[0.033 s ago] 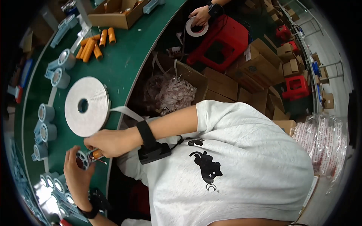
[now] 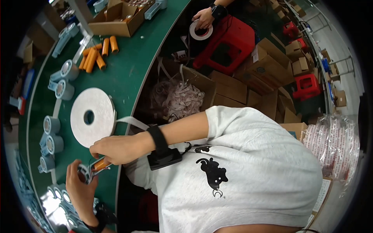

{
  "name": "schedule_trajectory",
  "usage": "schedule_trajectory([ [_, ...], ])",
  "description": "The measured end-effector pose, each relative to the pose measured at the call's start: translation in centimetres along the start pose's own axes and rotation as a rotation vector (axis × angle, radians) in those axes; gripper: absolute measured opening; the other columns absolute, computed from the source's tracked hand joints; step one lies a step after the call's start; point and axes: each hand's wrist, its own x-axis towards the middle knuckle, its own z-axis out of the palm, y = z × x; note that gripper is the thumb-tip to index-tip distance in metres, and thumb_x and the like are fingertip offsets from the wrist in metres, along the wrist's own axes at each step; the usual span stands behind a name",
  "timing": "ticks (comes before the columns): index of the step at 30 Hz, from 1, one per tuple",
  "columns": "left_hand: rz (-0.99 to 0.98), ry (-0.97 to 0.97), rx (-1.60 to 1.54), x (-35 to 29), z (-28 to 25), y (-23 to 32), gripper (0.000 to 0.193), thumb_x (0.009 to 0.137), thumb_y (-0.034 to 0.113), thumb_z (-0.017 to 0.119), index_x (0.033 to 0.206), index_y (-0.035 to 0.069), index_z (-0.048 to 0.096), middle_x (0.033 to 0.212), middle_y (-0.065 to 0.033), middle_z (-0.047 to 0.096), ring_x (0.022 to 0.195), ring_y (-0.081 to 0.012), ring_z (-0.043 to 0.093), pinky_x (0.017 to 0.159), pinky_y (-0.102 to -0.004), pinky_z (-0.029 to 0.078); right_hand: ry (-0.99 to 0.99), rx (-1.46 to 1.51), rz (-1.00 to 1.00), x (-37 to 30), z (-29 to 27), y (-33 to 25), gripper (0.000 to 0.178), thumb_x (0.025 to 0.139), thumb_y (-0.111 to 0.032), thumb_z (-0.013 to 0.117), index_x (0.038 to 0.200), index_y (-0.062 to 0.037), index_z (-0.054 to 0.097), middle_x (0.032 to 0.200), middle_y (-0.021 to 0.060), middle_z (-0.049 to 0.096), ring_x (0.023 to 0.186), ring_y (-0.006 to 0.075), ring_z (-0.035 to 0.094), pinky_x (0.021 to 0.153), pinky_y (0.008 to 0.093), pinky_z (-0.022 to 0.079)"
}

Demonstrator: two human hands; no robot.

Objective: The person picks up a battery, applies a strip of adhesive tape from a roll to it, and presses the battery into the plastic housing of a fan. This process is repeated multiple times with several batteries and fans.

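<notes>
Head view: left hand (image 2: 79,186) closed round small grey part (image 2: 83,173) just below tape roll (image 2: 92,116). Right hand (image 2: 116,149) pinching orange cylinder (image 2: 100,164) against part. Risks: strip (image 2: 132,122) off roll snagging wrist, sticking crooked; cylinder slipping onto desk (image 2: 132,66).

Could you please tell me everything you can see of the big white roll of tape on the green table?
The white tape roll is a wide flat disc, seemingly foam tape, with a small round core hole. It lies flat on the green table, near its curved edge. A loose strip runs off its right side toward the wrist of the right hand, which works just below it.
</notes>
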Motion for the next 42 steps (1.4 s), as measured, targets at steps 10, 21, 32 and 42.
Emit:
schedule_trajectory([
  [10,-0.292,0.311,0.416,24.9,-11.4,-33.6,0.055,0.063,0.024,0.071,0.106,-0.003,0.052,0.093,-0.0173,0.059,0.082,-0.0300,0.057,0.070,-0.0373,0.044,0.594,-1.038,0.416,11.2,-11.3,8.2,0.045,0.072,-0.012,0.061,0.104,0.0129,0.044,0.073,0.0210,0.060,0.070,0.0259,0.062,0.060,0.0357,0.049],
  [21,0.453,0.065,0.104,9.5,0.9,2.8,0.059,0.067,0.016,0.071,0.116,0.001,0.042,0.114,-0.0195,0.046,0.117,-0.0329,0.035,0.096,-0.0422,0.029,0.126,0.957,0.477,-3.9,-16.0,5.6,0.032,0.073,-0.006,0.061,0.097,0.0096,0.047,0.088,0.0145,0.057,0.066,0.0168,0.059,0.056,0.0265,0.048],
  [32,0.085,0.261,-0.107,5.4,4.8,3.4,0.089,0.053,0.021,0.078,0.125,-0.004,0.031,0.121,-0.0158,0.042,0.113,-0.0281,0.035,0.093,-0.0366,0.030,0.167,0.425,0.380,-5.3,-5.3,0.4,0.021,0.075,-0.015,0.067,0.086,0.0005,0.057,0.059,0.0025,0.054,0.046,0.0069,0.048,0.044,0.0225,0.038],
  [42,0.124,0.835,-1.158,-2.3,4.7,1.1,0.072,0.085,0.042,0.051,0.133,-0.003,0.022,0.122,-0.0154,0.042,0.114,-0.0187,0.037,0.095,-0.0323,0.030,0.147,0.928,0.316,-6.8,-5.6,1.2,0.023,0.086,-0.020,0.056,0.094,0.0008,0.054,0.069,0.0019,0.056,0.053,0.0079,0.051,0.049,0.0211,0.039],
])
